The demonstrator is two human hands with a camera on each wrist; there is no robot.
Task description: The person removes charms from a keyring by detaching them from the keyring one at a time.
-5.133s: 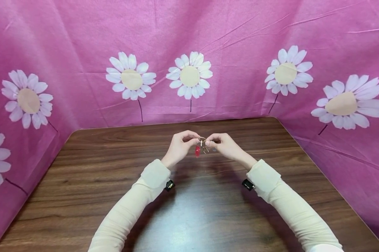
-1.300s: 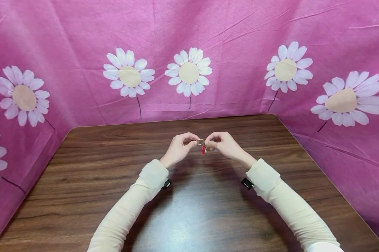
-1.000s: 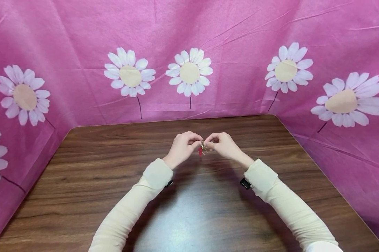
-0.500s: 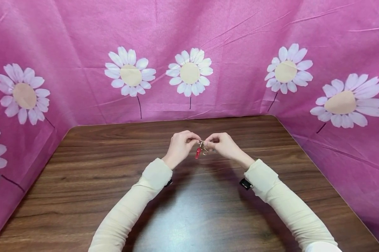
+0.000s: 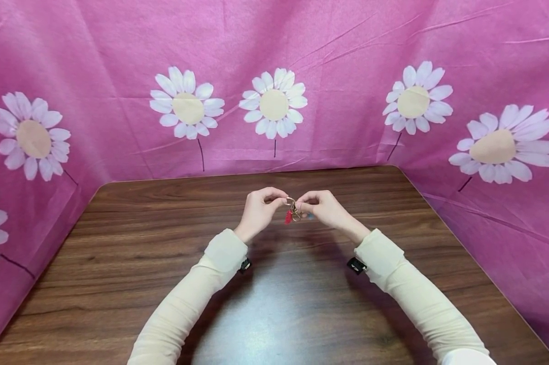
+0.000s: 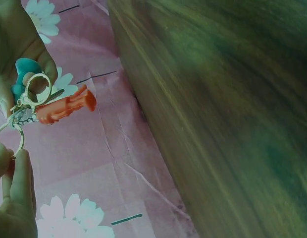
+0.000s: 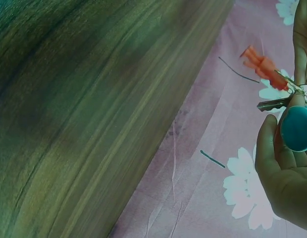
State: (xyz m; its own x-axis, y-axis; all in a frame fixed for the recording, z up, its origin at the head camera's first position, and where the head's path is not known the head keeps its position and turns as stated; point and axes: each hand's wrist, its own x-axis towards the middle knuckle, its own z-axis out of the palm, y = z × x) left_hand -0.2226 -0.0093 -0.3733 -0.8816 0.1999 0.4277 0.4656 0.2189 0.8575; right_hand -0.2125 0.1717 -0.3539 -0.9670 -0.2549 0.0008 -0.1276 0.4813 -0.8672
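Note:
Both hands are raised over the table, close together, with a keychain between them. In the head view the left hand pinches one gold ring of it between thumb and fingertips. The right hand pinches the keychain's other side near its linked metal parts. A red figure-shaped charm dangles from the links, beside a second gold ring. Under the right hand's fingers hangs a teal rounded charm. A dark key sticks out next to it in the right wrist view.
Below the hands spreads a dark wood-grain table. A pink cloth printed with white daisies stands around its back and sides. A small black device is worn at the right wrist, another at the left.
Both hands keep pinching the keychain while it turns and swings between them. The left hand has drawn slightly left since a second ago, baring more of the ring. The teal charm shows again.

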